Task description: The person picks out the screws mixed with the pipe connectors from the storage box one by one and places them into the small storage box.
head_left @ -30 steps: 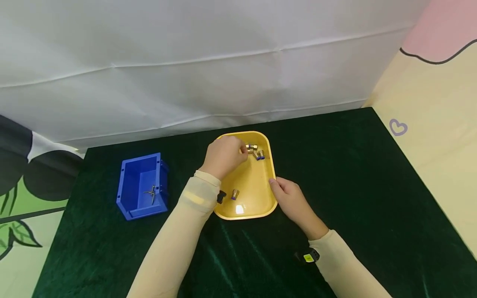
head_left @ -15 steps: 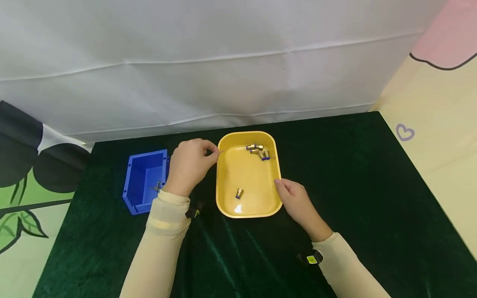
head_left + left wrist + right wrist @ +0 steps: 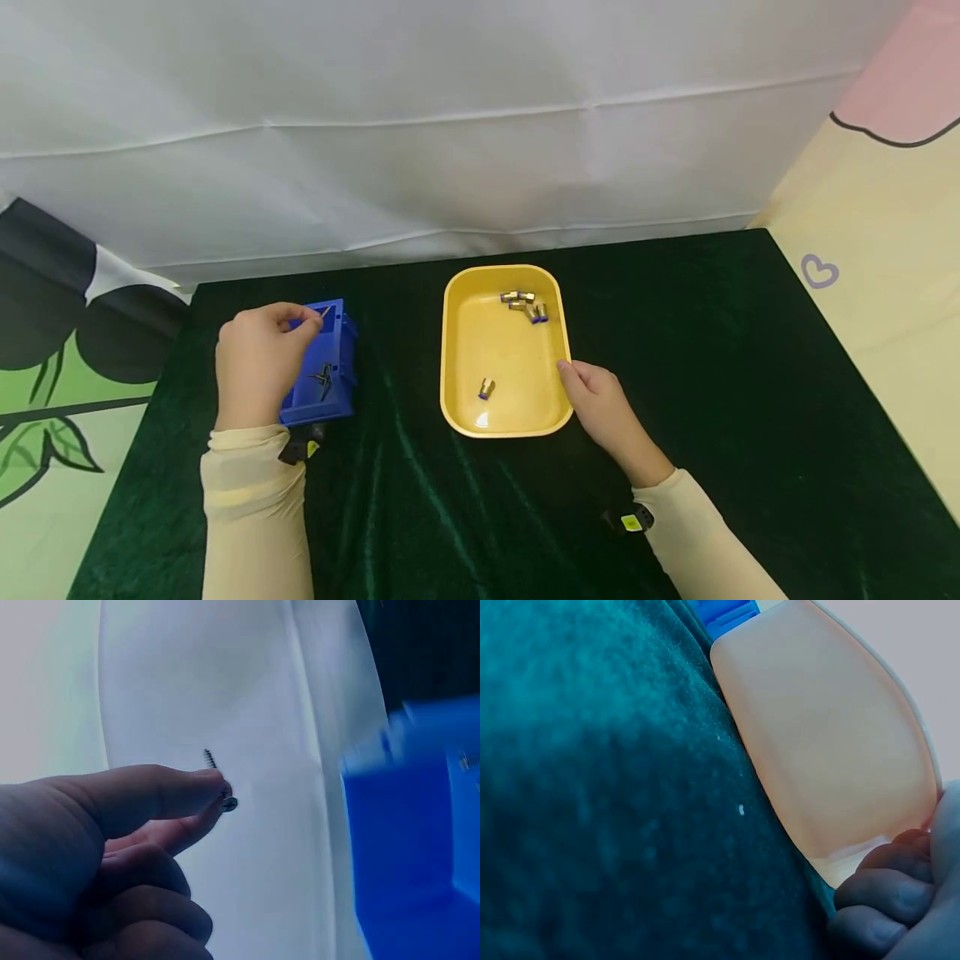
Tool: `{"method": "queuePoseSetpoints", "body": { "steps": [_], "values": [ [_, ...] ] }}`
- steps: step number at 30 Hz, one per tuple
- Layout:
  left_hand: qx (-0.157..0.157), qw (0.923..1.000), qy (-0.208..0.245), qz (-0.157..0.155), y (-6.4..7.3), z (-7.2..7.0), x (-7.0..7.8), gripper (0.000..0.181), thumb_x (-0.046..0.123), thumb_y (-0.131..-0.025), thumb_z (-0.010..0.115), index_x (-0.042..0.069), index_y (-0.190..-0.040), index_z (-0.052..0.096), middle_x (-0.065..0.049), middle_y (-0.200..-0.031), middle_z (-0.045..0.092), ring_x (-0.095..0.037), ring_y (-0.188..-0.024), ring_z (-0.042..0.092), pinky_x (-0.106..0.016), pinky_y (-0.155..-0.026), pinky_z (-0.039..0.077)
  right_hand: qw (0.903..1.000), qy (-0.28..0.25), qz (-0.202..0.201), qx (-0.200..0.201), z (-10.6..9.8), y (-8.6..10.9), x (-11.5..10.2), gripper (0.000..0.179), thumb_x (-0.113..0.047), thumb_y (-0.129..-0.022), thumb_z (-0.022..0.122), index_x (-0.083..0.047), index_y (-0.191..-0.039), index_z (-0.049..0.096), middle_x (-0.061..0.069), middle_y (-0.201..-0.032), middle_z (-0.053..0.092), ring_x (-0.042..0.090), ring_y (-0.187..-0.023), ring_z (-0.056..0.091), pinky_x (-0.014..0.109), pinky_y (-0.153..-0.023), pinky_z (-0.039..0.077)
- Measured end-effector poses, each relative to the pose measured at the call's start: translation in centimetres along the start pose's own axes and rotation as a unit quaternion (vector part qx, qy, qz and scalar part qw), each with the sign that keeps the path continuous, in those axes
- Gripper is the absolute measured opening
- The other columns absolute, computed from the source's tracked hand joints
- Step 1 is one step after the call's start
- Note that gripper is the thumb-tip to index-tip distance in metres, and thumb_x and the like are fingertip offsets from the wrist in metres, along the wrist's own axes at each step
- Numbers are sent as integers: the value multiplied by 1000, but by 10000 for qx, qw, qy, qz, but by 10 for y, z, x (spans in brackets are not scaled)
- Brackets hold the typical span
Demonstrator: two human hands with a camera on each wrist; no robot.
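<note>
Between thumb and index finger my left hand (image 3: pixel 262 358) pinches a small screw (image 3: pixel 211 760); its threaded end and cross-slotted head show in the left wrist view. That hand is above the blue bin (image 3: pixel 341 358), covering the bin's left part. Several screws (image 3: pixel 322 380) lie inside the bin. My right hand (image 3: pixel 600 408) grips the right rim of the yellow tray (image 3: pixel 480 417), thumb over the edge, fingers curled at its outer side. Several brass fittings with blue ends (image 3: pixel 532 313) cluster at the tray's far right. One more fitting (image 3: pixel 487 388) lies apart near its front.
Dark green velvet cloth (image 3: pixel 720 358) covers the table. A white curtain (image 3: pixel 450 183) hangs behind the table's back edge, and a printed panel (image 3: pixel 892 275) stands at the right. A strip of cloth separates bin and tray.
My left hand has moved left from inside the yellow tray to above the blue bin, carrying the screw. The right hand has kept its grip on the tray rim.
</note>
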State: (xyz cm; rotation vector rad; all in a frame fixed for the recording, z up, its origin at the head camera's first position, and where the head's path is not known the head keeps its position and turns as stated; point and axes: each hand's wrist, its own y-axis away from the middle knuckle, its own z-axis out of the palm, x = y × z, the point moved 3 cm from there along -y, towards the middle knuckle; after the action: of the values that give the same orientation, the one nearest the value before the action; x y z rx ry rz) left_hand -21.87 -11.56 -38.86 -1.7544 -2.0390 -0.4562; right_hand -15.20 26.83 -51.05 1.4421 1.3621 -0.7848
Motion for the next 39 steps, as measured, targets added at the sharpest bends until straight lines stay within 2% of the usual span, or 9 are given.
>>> {"method": "queuePoseSetpoints", "body": {
  "steps": [5,10,16,20,24,28,31,35,39],
  "values": [
    [-194,9992,-123,-339,2,2,-25,38,35,-102,52,5,-114,71,-12,-72,58,-28,-67,49,-31,-46,38,10000,25,14,44,-2,1,1,45,-44,-105,42,-6,-102,67,10,-78,65,28,-61,59,28,-53,46],
    [-383,9974,-168,-585,2,9,-34,39,35,-102,52,3,-115,70,-17,-87,65,-29,-75,53,-33,-53,42,9999,47,79,96,-4,4,1,46,-45,-105,43,-6,-100,67,11,-78,64,29,-60,59,27,-52,45],
    [-508,9972,-197,-515,2,18,-40,37,35,-102,54,3,-113,71,-15,-86,66,-28,-72,53,-34,-54,39,9998,-17,116,187,-4,4,1,47,-47,-104,43,-7,-101,67,11,-78,64,30,-61,59,26,-53,45],
    [-500,9979,-231,-354,6,27,-42,39,36,-102,53,4,-114,70,-12,-77,58,-27,-66,51,-33,-49,36,9997,-52,187,158,-4,4,5,47,-47,-104,43,-6,-101,67,12,-77,63,30,-61,59,26,-53,44],
    [-15,9997,-227,84,16,37,-27,39,38,-102,51,5,-113,71,-9,-80,54,-25,-68,49,-33,-51,36,9996,38,224,152,-5,0,10,46,-45,-105,43,-7,-101,67,12,-76,62,29,-62,58,27,-54,44],
    [557,9946,-149,860,30,54,5,29,33,-100,56,10,-107,73,-5,-83,58,-21,-66,51,-33,-53,39,9991,265,313,123,-7,-4,10,43,-43,-105,44,-8,-97,67,10,-75,62,27,-63,59,27,-54,44],
    [689,9887,-41,1332,40,66,30,25,32,-99,60,14,-110,73,-3,-92,64,-20,-73,58,-36,-58,48,9959,833,318,138,-11,-7,5,39,-41,-105,46,-9,-90,64,8,-72,59,25,-60,57,28,-52,43],
    [503,9859,177,1586,51,84,52,36,40,-99,60,16,-125,67,-7,-124,63,-28,-109,61,-51,-88,53,9735,2212,212,543,-24,-7,-8,42,-48,-102,48,-12,-81,56,5,-65,51,21,-53,50,28,-48,40],
    [118,9855,70,1693,56,104,64,55,51,-100,50,19,-145,52,-9,-153,43,-35,-139,40,-61,-110,32,9283,3472,-198,1317,-39,-1,-28,46,-52,-102,45,-10,-89,58,8,-72,56,25,-62,53,37,-54,45]
  ]
}}
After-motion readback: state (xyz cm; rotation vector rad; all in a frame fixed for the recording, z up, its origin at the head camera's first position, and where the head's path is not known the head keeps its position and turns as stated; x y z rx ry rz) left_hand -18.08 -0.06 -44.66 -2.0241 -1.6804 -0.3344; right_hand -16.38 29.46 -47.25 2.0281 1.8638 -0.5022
